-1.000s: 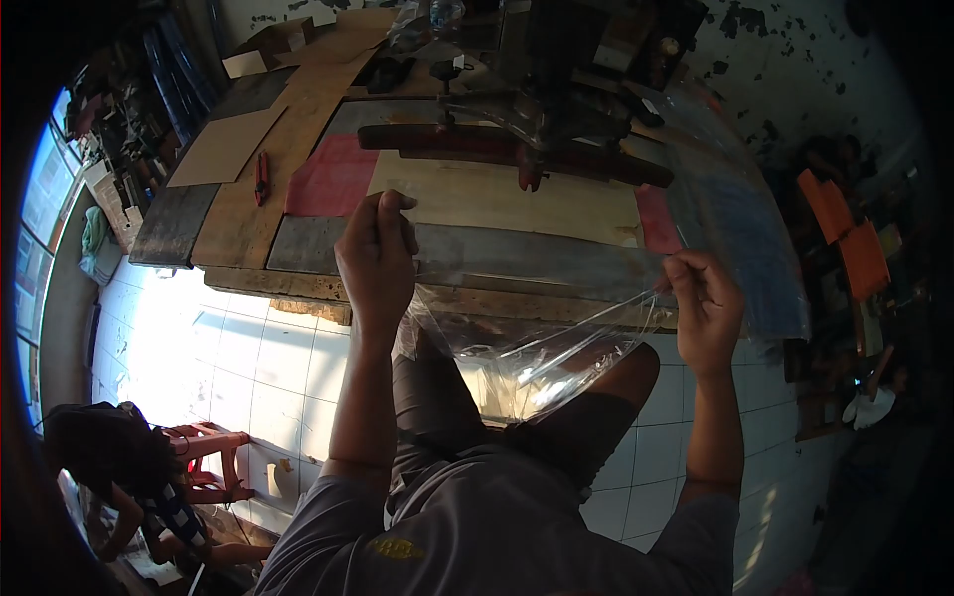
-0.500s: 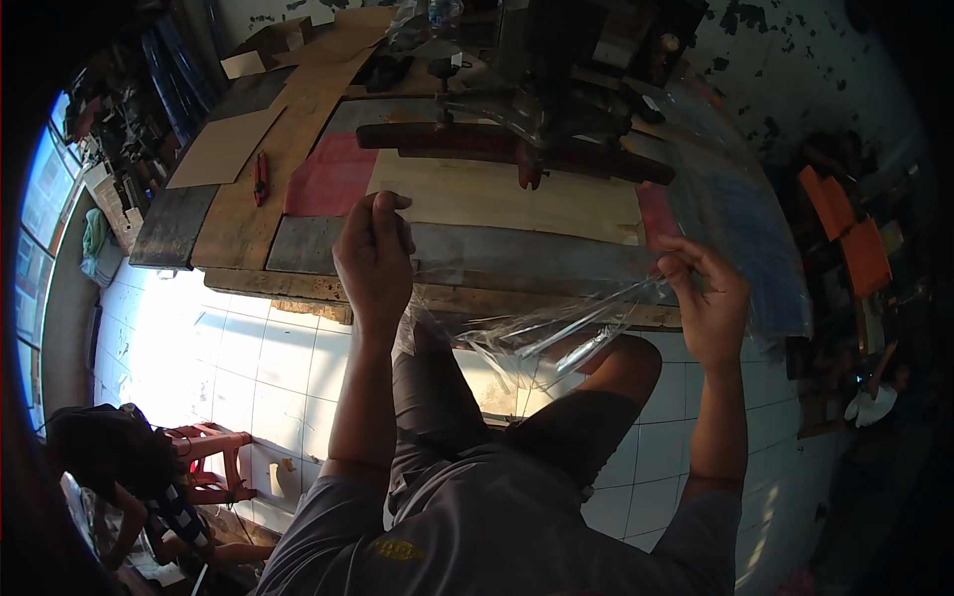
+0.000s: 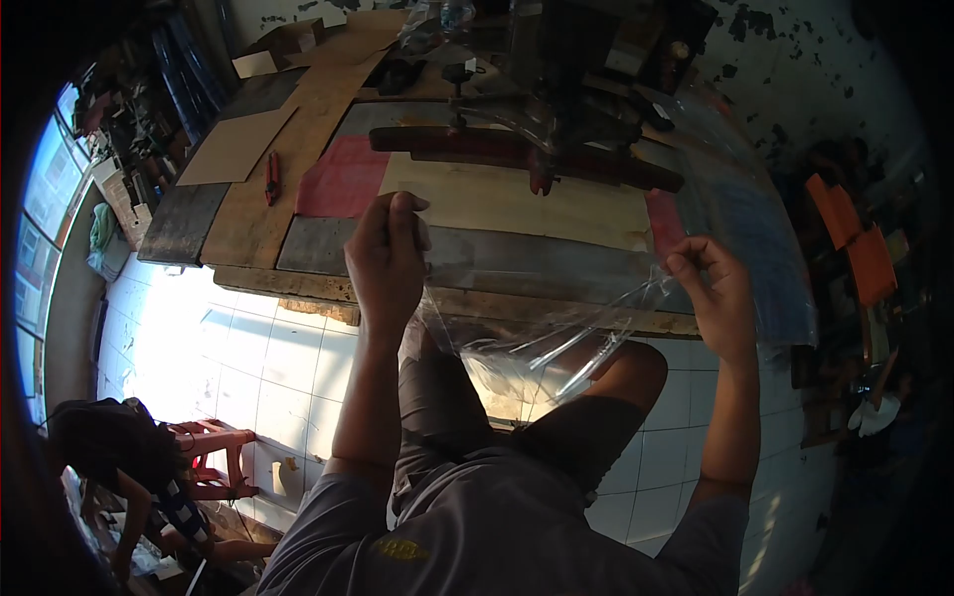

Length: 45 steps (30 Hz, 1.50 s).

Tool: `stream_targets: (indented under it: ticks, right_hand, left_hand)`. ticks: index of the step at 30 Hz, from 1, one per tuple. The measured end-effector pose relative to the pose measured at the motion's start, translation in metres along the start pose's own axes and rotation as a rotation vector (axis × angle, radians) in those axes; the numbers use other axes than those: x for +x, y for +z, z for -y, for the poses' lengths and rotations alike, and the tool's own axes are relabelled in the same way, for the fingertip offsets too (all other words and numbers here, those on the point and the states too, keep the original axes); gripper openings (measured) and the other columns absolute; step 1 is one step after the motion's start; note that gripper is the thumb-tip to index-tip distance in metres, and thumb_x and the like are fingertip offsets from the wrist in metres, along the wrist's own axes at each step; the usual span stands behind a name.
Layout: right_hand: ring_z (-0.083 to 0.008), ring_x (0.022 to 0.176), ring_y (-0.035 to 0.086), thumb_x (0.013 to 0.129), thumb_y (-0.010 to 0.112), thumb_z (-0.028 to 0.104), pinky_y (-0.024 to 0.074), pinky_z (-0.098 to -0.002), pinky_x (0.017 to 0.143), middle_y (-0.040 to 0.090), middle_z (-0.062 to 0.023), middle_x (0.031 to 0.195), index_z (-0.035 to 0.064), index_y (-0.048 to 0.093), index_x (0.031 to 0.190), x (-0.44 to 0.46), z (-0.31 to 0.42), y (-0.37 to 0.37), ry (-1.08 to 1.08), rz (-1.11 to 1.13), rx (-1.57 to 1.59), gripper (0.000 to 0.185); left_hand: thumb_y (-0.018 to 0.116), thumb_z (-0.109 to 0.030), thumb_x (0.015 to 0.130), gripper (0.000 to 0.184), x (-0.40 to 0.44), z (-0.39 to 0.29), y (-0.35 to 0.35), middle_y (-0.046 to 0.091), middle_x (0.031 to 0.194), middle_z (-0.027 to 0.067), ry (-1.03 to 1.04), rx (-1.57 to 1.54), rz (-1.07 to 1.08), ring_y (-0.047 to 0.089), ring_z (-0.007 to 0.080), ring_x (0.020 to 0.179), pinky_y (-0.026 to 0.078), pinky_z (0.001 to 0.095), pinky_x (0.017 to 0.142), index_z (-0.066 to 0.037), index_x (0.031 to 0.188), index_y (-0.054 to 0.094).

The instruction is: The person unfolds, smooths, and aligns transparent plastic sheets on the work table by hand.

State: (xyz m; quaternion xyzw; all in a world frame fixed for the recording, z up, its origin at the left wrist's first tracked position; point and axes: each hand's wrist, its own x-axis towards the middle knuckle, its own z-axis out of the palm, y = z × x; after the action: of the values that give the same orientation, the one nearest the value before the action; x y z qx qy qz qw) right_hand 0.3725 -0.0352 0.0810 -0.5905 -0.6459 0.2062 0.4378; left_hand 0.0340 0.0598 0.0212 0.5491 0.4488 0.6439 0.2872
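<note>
A clear plastic sheet point(image 3: 537, 348) hangs between my two hands above my lap, creased and shining toward its right side. My left hand point(image 3: 386, 253) is closed on its left end, thumb and fingers pinched. At the right, my right hand point(image 3: 714, 288) pinches the other end between thumb and fingers. Beyond the hands, a pale yellow strip point(image 3: 517, 204) lies on the worktable with a red piece point(image 3: 343, 177) at its left and a smaller red piece point(image 3: 664, 219) at its right. A dark machine with a long bar point(image 3: 527, 154) stands over the strip.
A red cutter knife point(image 3: 272, 179) and a cardboard sheet point(image 3: 237, 147) lie on the table's left part. Clear plastic sheeting point(image 3: 770, 248) covers the right end. A red stool point(image 3: 214, 457) and another person point(image 3: 119, 467) are at lower left. Orange boxes point(image 3: 868, 260) stand far right.
The plastic sheet has spread a little between my hands, its folds shifting. Both hands keep their grip. The whole view has shifted slightly, with the table things appearing a little further right.
</note>
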Motion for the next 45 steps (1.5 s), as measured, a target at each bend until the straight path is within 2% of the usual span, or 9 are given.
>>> stream_targets:
  ticks: [11, 28, 31, 36, 40, 45]
  right_hand:
    - [-0.0079, 0.092, 0.059, 0.106, 0.066, 0.02, 0.0458, -0.026, 0.088, 0.068, -0.0004, 0.095, 0.0018, 0.067, 0.106, 0.005, -0.023, 0.0, 0.056, -0.037, 0.13, 0.018]
    - [-0.0069, 0.088, 0.061, 0.105, 0.069, 0.02, 0.0475, -0.024, 0.083, 0.068, 0.0, 0.094, -0.0004, 0.068, 0.109, 0.005, -0.038, -0.004, 0.059, -0.076, 0.169, 0.021]
    - [-0.0071, 0.089, 0.062, 0.104, 0.07, 0.019, 0.0476, -0.0239, 0.083, 0.068, 0.0001, 0.094, -0.0006, 0.068, 0.109, 0.004, -0.037, -0.002, 0.042, -0.073, 0.204, 0.02]
    - [-0.008, 0.091, 0.063, 0.103, 0.071, 0.017, 0.0493, -0.025, 0.085, 0.07, -0.0012, 0.097, -0.0012, 0.069, 0.113, 0.004, -0.028, -0.001, 0.044, -0.037, 0.225, 0.021]
    - [-0.0089, 0.092, 0.065, 0.102, 0.072, 0.015, 0.0506, -0.0255, 0.087, 0.073, -0.0028, 0.098, -0.0024, 0.07, 0.119, 0.007, -0.028, -0.003, 0.052, 0.017, 0.246, 0.024]
    - [-0.0091, 0.088, 0.067, 0.101, 0.073, 0.015, 0.0522, -0.0257, 0.084, 0.074, -0.0037, 0.093, -0.0031, 0.072, 0.116, 0.014, -0.032, 0.005, 0.082, -0.042, 0.183, 0.024]
  left_hand:
    - [0.06, -0.023, 0.11, 0.025, -0.003, -0.015, 0.004, 0.062, 0.062, -0.0001, -0.108, -0.031, 0.074, 0.053, 0.0024, 0.051, 0.041, 0.0238, 0.048, -0.003, 0.109, 0.074]
    - [0.063, -0.022, 0.108, 0.025, -0.005, -0.01, 0.015, 0.062, 0.059, 0.0012, 0.032, -0.004, 0.009, 0.057, 0.0042, 0.054, 0.044, 0.0253, 0.052, -0.001, 0.097, 0.072]
    - [0.063, -0.022, 0.108, 0.026, -0.004, -0.014, 0.014, 0.061, 0.058, 0.0007, 0.002, 0.02, -0.007, 0.056, 0.0039, 0.054, 0.044, 0.025, 0.051, -0.001, 0.096, 0.072]
    - [0.061, -0.026, 0.109, 0.029, 0.002, -0.003, 0.015, 0.053, 0.06, -0.0041, -0.032, -0.032, -0.009, 0.047, 0.0018, 0.053, 0.035, 0.0239, 0.048, -0.003, 0.094, 0.069]
    - [0.061, -0.026, 0.109, 0.03, 0.009, 0.01, 0.012, 0.057, 0.06, -0.0008, -0.072, -0.068, 0.023, 0.049, 0.0033, 0.05, 0.037, 0.0246, 0.047, 0.0, 0.096, 0.07]
    - [0.058, -0.027, 0.11, 0.03, 0.01, 0.019, 0.007, 0.057, 0.061, -0.0002, -0.14, -0.016, 0.106, 0.05, 0.003, 0.047, 0.036, 0.0236, 0.043, -0.001, 0.099, 0.069]
